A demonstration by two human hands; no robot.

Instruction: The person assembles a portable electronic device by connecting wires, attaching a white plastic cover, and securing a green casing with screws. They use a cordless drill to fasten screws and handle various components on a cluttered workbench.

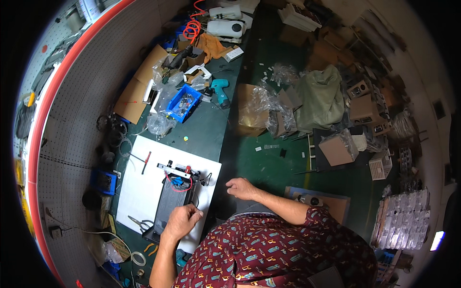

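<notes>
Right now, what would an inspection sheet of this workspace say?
Surface: green bench, white board lying on it.
Work items: dark device with exposed wires, on the board; screwdriver beside it.
Clutter: drill, blue bin of small parts, plastic bags.
Hands: left hand at the device, grip unclear; right hand curled, off the bench, nothing seen in it.
Cables: red wire on the device; white cable, lower left.
Surroundings: pegboard left; cartons, green cover right.
</notes>
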